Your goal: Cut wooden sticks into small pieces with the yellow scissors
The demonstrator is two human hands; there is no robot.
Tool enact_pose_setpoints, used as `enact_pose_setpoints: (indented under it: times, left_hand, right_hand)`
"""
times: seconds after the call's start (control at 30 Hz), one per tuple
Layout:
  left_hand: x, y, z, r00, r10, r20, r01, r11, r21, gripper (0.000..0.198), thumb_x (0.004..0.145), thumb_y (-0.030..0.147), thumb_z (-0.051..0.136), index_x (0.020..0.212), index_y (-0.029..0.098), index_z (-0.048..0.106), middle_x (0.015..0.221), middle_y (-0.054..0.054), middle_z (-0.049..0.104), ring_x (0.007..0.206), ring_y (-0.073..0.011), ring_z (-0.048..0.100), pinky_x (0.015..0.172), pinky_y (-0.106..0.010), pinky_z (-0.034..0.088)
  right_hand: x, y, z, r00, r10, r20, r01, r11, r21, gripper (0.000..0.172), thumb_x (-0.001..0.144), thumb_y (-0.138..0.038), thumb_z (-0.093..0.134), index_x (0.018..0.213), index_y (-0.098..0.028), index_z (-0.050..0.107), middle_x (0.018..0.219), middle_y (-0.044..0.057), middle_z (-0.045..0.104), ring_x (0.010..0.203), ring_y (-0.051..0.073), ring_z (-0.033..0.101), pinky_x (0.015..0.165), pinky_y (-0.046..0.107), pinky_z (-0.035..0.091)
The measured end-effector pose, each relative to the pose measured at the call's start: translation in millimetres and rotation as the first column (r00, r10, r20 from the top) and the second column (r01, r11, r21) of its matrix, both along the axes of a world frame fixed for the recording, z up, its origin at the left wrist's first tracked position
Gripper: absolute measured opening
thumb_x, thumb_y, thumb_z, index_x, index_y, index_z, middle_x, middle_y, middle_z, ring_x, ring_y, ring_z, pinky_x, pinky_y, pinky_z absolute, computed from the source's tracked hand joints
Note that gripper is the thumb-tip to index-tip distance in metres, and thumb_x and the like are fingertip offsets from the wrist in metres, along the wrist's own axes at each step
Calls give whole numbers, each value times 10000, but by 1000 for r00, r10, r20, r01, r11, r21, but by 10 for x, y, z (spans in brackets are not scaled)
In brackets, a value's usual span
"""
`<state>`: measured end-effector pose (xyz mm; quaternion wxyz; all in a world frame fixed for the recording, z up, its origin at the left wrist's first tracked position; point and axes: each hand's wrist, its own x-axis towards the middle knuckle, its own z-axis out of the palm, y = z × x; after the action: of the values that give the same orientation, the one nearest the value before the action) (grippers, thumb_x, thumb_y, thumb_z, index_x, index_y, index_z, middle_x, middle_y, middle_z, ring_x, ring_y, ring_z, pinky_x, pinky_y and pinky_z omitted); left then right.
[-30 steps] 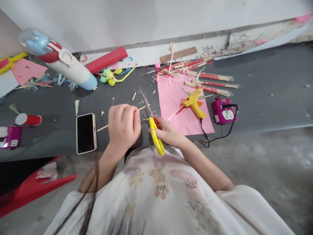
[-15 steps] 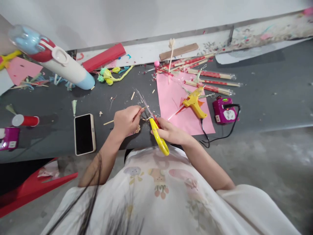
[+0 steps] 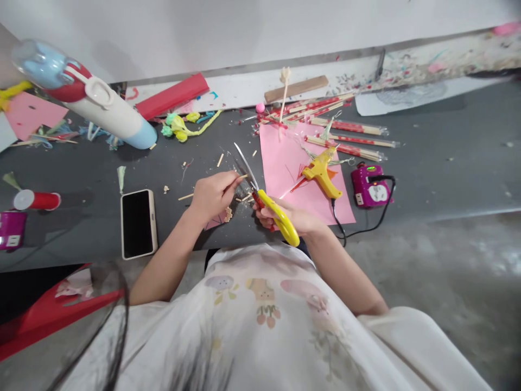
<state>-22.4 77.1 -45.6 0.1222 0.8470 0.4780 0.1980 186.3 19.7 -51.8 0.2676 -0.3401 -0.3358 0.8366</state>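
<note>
A phone [image 3: 138, 224] is lying to the left of the left hand [image 3: 215, 194], with a pale tassel [image 3: 121, 178] resting just beyond its far end. Farther left, a spool of red thread [image 3: 37, 200] is lying on its side, near a purple box [image 3: 11, 232]. A bottle [image 3: 116, 115] is standing ahead and left of that hand — a long red bar [image 3: 175, 96] is lying just beside it. Straight ahead of the right hand [image 3: 280, 214], well apart, a pink ball [image 3: 260, 108] and a wooden strip [image 3: 296, 89] are resting. Off to that hand's right, a second purple box [image 3: 369, 187] is sitting with a black cord [image 3: 387, 205] attached.
</note>
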Motion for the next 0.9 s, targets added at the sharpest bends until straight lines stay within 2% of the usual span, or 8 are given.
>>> enact_pose_setpoints:
  times: [0.17, 0.37, 0.47, 0.57, 0.67, 0.77, 0.83, 0.9]
  left_hand:
    - [15, 5, 88, 993, -32, 117, 46, 991, -122, 395, 991, 417, 366, 764, 185, 591, 647, 7, 569, 614, -112, 521, 598, -235, 358]
    - [5, -56, 179, 948, 6, 318, 52, 983, -175, 392, 983, 432, 403, 732, 186, 576, 639, 19, 545, 584, -95, 486, 589, -221, 380]
    - [10, -112, 246, 935, 2, 354, 62, 983, -170, 373, 981, 421, 418, 747, 186, 588, 644, 22, 552, 587, -90, 500, 589, -215, 391]
    - [10, -146, 279, 927, 9, 375, 52, 987, -150, 361, 979, 413, 427, 765, 186, 608, 663, 15, 583, 601, -92, 521, 599, -213, 407]
    - [-5, -164, 273, 918, -6, 396, 59, 991, -122, 354, 973, 414, 438, 800, 184, 643, 731, -6, 653, 657, -102, 572, 638, -215, 433]
    - [-27, -214, 269, 917, -22, 397, 81, 988, -132, 382, 970, 439, 427, 828, 181, 671, 787, -31, 696, 695, -116, 603, 660, -226, 451]
    - [-33, -283, 283, 928, 8, 372, 69, 979, -194, 398, 973, 444, 408, 836, 182, 675, 773, -32, 694, 675, -118, 597, 650, -231, 449]
    - [-20, -378, 307, 939, 49, 342, 57, 954, -296, 418, 977, 451, 384, 836, 180, 670, 727, -23, 672, 633, -114, 572, 620, -234, 433]
  right_hand:
    - [14, 31, -7, 982, 20, -186, -44, 991, -128, 336, 710, -402, 723, 894, -205, 521, 666, -68, 373, 549, 77, 342, 498, 227, 275]
    - [65, -1, 167, 969, -1, -245, -27, 993, -111, 364, 697, -445, 699, 916, -201, 541, 734, -38, 383, 603, 95, 351, 553, 257, 313]
    - [90, -12, 183, 983, -1, -186, -9, 999, -50, 398, 697, -460, 717, 944, -210, 529, 740, -41, 382, 613, 94, 351, 540, 246, 291]
    - [124, -16, 161, 996, 48, -82, -41, 996, 77, 472, 727, -528, 694, 1016, -211, 498, 739, -50, 381, 603, 87, 348, 537, 241, 298]
    - [160, -36, 204, 989, 65, 136, -98, 961, 257, 452, 787, -551, 625, 1029, -202, 470, 755, -42, 405, 626, 99, 376, 562, 255, 343]
    - [171, -82, 336, 891, -81, 446, -117, 910, 398, 319, 825, -462, 584, 945, -209, 431, 771, -34, 431, 647, 110, 412, 585, 266, 370]
    - [152, -114, 422, 748, -204, 632, -172, 860, 481, 319, 787, -415, 613, 911, -218, 396, 769, -24, 470, 667, 134, 452, 608, 287, 387]
    - [114, -139, 466, 592, -329, 736, -221, 812, 541, 355, 744, -416, 626, 909, -219, 382, 825, 21, 531, 726, 184, 510, 644, 326, 413]
